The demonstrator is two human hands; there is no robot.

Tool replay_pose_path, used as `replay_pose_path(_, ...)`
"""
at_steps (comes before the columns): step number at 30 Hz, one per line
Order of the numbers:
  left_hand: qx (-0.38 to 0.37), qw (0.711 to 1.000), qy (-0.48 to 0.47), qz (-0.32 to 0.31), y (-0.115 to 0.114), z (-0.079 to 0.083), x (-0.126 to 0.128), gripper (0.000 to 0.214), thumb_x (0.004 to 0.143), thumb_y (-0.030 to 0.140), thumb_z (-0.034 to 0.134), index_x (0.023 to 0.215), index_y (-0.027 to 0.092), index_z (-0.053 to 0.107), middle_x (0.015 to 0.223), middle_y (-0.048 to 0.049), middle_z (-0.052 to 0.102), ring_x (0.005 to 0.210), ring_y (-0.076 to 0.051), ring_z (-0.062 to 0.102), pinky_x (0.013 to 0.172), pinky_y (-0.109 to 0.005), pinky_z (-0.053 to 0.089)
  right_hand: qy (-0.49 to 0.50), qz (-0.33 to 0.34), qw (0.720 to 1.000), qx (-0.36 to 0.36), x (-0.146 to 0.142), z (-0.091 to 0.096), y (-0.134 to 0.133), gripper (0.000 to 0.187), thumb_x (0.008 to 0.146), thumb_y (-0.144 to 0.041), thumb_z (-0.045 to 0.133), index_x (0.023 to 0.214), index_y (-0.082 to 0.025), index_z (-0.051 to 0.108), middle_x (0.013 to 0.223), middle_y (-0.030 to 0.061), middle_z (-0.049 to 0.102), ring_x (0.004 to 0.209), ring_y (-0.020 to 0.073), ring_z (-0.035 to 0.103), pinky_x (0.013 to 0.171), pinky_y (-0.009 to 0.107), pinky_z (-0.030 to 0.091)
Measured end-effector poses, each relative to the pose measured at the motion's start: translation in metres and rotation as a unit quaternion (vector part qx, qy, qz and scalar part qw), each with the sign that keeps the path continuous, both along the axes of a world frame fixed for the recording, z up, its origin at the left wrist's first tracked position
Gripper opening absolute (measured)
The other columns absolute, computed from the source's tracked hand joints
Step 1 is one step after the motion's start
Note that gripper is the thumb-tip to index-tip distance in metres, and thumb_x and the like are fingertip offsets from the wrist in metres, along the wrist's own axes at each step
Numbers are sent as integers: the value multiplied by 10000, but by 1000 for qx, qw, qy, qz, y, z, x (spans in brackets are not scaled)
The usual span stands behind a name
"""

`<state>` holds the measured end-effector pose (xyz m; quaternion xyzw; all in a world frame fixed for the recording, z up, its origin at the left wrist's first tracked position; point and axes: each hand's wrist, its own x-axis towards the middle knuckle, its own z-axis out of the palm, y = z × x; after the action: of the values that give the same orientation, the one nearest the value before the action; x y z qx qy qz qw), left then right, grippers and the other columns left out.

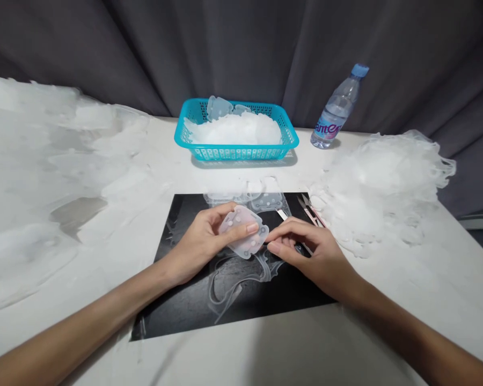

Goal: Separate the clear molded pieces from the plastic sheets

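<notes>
My left hand (211, 236) grips a translucent, soft-looking, silicone-like piece (241, 228) with rounded corners, edge notches and small round bumps, its thumb lying across the face. At the piece's right edge, the thumb and index finger of my right hand (306, 252) come together in a pinch. Whatever sits between those fingertips is too small to make out. Beneath the hands, thin translucent offcut strips (241, 279) curl on a black mat (169, 305). A metal tool (282, 214) shows partly from behind my right hand. Small scissors (309, 209) lie at the mat's right edge.
Behind the mat stands a blue plastic basket (241, 153) heaped with translucent pieces. A water bottle (336, 110) is to its right. Piles of translucent sheets (32, 161) cover the left of the table, and a tangled heap of offcuts (390, 177) lies at right. A dark curtain hangs behind.
</notes>
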<state>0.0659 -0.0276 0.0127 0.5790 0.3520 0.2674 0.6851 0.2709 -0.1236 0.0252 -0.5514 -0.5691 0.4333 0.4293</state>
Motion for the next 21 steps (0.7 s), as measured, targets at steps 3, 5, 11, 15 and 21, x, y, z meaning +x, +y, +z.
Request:
replay_pose_path(3, -1, 1000, 3, -9, 0, 2, 2, 277, 846, 411, 838, 891, 167, 717, 806, -23, 737, 710, -160, 670, 642, -239, 539, 27, -14, 1000, -6, 0, -2, 2, 89, 909, -303, 732, 918, -233, 785, 862, 16, 679, 748, 139, 580, 640, 268, 494)
replay_pose_path(5, 3, 1000, 4, -14, 0, 3, 2, 274, 848, 413, 836, 893, 170, 718, 798, -18, 735, 703, -156, 670, 637, -234, 534, 31, -26, 999, -5, 0, -2, 2, 86, 899, -304, 741, 901, -231, 785, 835, 10, 668, 733, 137, 573, 627, 268, 489)
replay_pose_path(11, 33, 999, 19, -17, 0, 4, 3, 275, 859, 421, 830, 869, 172, 714, 760, 10, 710, 672, -120, 634, 619, -202, 498, 57, -29, 998, -13, -2, -3, 3, 87, 884, -308, 772, 851, -227, 776, 833, 2, 697, 739, 138, 596, 666, 286, 488)
replay_pose_path(15, 38, 999, 29, -20, 0, 5, 3, 271, 864, 422, 820, 883, 175, 710, 776, 4, 720, 681, -136, 648, 628, -219, 506, 61, -5, 998, 0, 1, -5, 5, 88, 922, -293, 739, 865, -237, 776, 887, 8, 731, 825, 152, 623, 722, 297, 489)
replay_pose_path(21, 35, 999, 28, -18, 0, 3, 2, 237, 853, 381, 829, 881, 175, 716, 769, 12, 720, 681, -131, 645, 625, -207, 506, 52, 6, 999, -3, 4, -6, 6, 95, 933, -278, 724, 867, -228, 769, 894, 10, 703, 811, 142, 591, 688, 281, 459)
